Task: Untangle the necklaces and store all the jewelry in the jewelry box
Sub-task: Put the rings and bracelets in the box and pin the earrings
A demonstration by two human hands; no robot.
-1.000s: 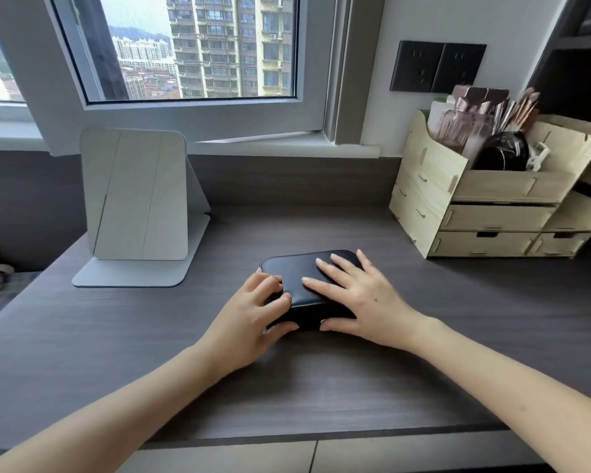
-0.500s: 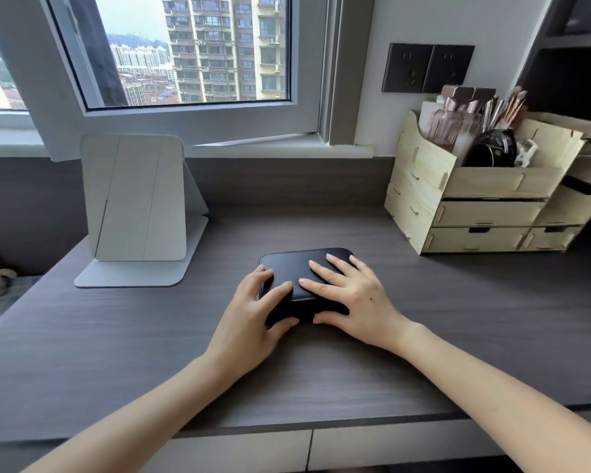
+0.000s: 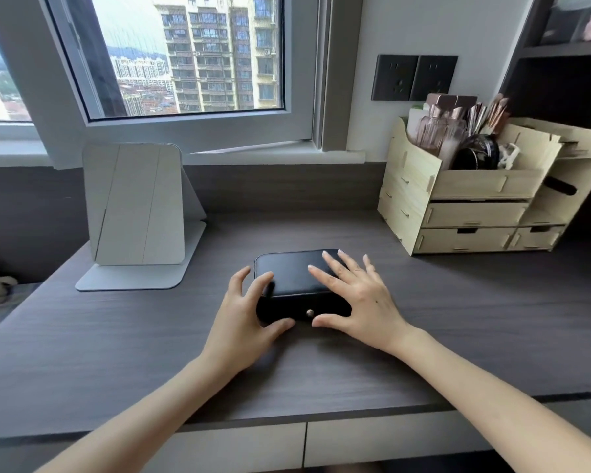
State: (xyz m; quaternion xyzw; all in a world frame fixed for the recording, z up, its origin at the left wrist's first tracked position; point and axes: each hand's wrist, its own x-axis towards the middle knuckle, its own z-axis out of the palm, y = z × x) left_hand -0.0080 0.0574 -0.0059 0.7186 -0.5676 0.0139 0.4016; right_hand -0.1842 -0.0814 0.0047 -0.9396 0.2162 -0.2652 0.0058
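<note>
Head view — closed jewelry box (image 3: 294, 274) between left hand (image 3: 243, 319), right hand (image 3: 359, 302).

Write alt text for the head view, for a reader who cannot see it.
A closed black leather jewelry box sits on a dark grey wood-grain desk, the left hand at its front-left corner, the right hand spread over its lid.

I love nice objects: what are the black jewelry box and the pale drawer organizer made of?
The jewelry box looks like black leather or an imitation: smooth, softly glossy skin, rounded padded edges, a small metal snap on its front. The drawer organizer looks like thin bare plywood or similar board: pale matte panels joined by visible tabs and slots.
</note>
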